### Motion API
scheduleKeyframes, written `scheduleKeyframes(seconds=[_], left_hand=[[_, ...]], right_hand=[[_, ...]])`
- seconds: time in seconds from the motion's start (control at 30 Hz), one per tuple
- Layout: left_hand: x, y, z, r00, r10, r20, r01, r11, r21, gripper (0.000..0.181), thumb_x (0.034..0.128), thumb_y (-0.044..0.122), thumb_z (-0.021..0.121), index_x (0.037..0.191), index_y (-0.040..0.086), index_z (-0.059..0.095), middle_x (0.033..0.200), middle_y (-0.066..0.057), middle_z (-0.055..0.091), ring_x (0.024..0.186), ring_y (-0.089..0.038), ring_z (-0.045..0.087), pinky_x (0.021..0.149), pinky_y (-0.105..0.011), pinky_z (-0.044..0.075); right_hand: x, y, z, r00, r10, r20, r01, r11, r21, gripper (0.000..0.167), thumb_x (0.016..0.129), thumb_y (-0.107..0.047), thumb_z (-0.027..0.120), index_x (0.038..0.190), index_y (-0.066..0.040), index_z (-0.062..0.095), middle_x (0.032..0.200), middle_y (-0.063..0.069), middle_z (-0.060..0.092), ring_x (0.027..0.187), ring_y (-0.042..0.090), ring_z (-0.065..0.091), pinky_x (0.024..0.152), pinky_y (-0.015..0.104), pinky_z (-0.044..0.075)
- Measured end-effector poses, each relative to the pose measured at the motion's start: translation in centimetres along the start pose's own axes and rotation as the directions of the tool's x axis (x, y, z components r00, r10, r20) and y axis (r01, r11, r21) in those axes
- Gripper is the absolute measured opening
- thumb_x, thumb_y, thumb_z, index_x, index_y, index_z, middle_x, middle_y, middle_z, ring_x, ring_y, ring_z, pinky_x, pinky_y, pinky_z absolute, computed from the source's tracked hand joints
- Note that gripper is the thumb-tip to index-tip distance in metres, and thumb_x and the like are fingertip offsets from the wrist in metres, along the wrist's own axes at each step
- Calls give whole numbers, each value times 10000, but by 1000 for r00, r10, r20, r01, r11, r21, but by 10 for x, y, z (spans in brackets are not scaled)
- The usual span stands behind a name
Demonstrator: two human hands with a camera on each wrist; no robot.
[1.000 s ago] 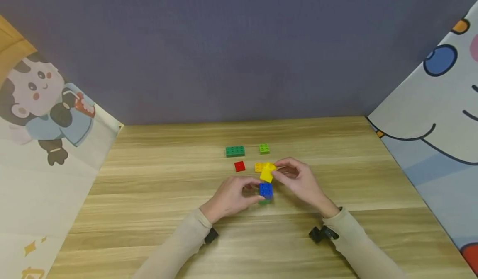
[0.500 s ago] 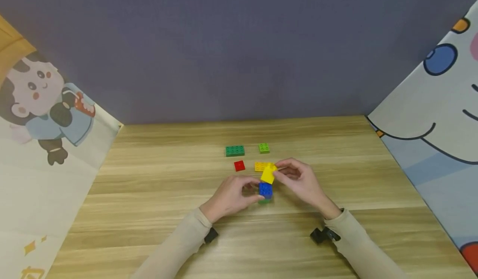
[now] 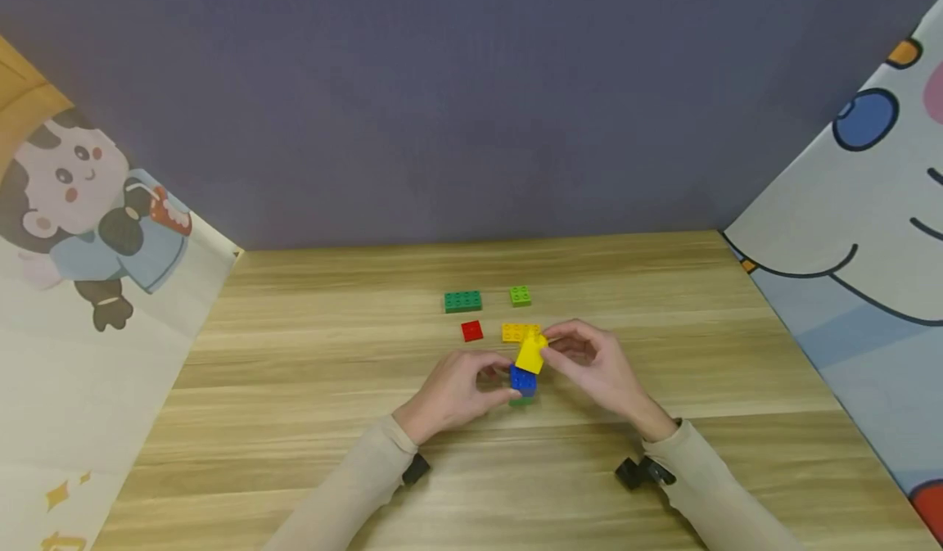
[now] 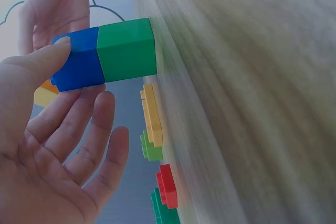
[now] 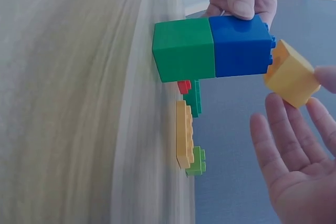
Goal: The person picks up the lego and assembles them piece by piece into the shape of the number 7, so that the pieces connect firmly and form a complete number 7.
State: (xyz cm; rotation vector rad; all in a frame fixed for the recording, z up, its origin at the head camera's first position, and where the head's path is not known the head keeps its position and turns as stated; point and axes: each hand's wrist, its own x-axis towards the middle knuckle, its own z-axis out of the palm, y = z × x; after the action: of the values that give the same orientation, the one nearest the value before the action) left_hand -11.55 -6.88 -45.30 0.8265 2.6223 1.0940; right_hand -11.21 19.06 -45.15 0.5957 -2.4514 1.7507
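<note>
A blue block (image 3: 522, 381) sits stacked on a green block (image 4: 127, 48) that stands on the table. My left hand (image 3: 457, 391) pinches the blue block between thumb and fingers from the left side. Just above the stack, my right hand (image 3: 600, 371) holds a yellow block (image 3: 530, 352) between thumb and fingertips. The yellow block (image 5: 293, 75) is tilted. In the right wrist view it is close to the blue block's studs, and whether it touches them I cannot tell.
Behind the stack lie a flat yellow brick (image 3: 512, 332), a red square brick (image 3: 472, 331), a dark green brick (image 3: 462, 301) and a light green brick (image 3: 520, 295). A grey panel (image 3: 471, 109) rises at the table's back edge.
The yellow block in my right hand has shifted slightly right and nearer to the blue block, and its tilt has changed a little. My left hand keeps its grip on the stack.
</note>
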Motion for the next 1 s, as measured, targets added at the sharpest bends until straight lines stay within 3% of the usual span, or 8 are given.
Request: scheduleKeyframes(seconds=[0.3,0.5,1.0], left_hand=[[-1,-1,0,1000,4,-4,-4,1000,-10,389,954,398,818,1279,191,766,1243,66,784,1000,-100,709,897,-269,584],[-1,-1,1,1000,-12,6,12,1000,-2,406,955,407,815,1292,189,760,1241,64,785,1005,-94,704,908,-275,585],[-1,-2,1,1000,-17,13,17,1000,-12,402,957,413,810,1283,184,760,1230,51,787,998,-96,704,901,-273,583]], right_hand=[[-7,-1,1,992,-126,16,125,991,49,351,921,104,750,1261,51,682,1200,212,743,1044,66,723,924,241,613],[-11,1,3,982,-187,35,186,982,18,382,888,124,774,1251,24,712,1200,212,756,1059,72,728,927,332,636],[-12,-1,8,973,-223,64,223,975,17,421,864,124,797,1260,3,717,1240,203,754,1115,80,720,942,347,633]])
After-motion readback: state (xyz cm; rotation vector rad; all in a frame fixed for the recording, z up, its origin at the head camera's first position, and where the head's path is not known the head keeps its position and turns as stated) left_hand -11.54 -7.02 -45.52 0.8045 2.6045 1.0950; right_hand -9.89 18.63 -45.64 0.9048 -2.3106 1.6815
